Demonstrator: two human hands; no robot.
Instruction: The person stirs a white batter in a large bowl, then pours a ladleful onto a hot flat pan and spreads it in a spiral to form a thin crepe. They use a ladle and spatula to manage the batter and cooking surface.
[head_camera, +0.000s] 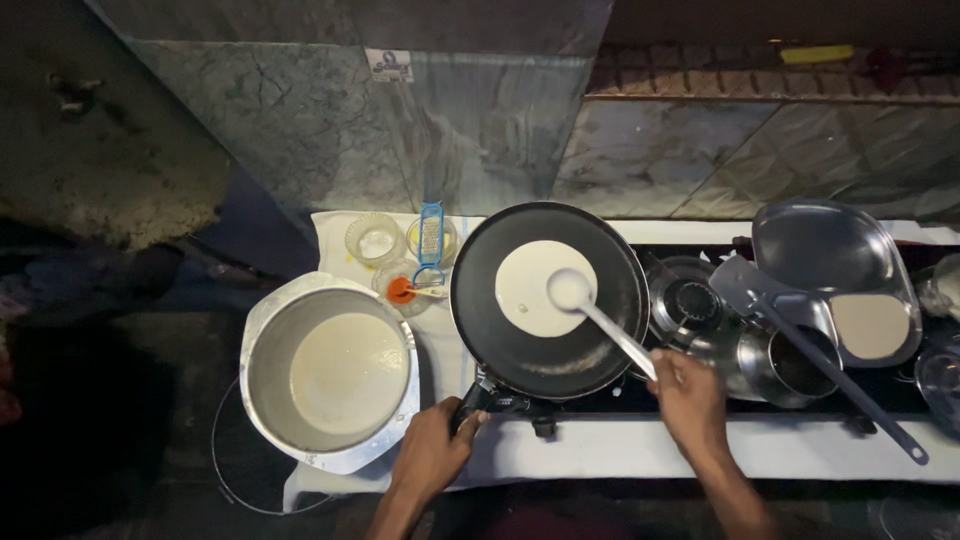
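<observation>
From the head camera, the left hand (432, 452) is wrapping its fingers around the black handle (478, 400) of a round, flat black griddle pan (549, 299), which is sitting on the stove just beyond both hands. The right hand (688, 398) is closing around the end of a long metal ladle (600, 322), whose rounded bowl is pressing into a pale white disc of batter (532, 288) near the middle of the pan. The batter is looking smooth, thin and roughly circular, with dark pan showing all round it. Left of the left hand, a big steel pot (330, 372) is holding more of the creamy batter. Beyond that pot, small glass jars (375, 240) and a blue grater (431, 236) are lying on the white tabletop (620, 445). Right of the right hand, a grey spatula (800, 340) is resting across a small steel cup (790, 368), just before a compartmented steel tray (830, 250).
</observation>
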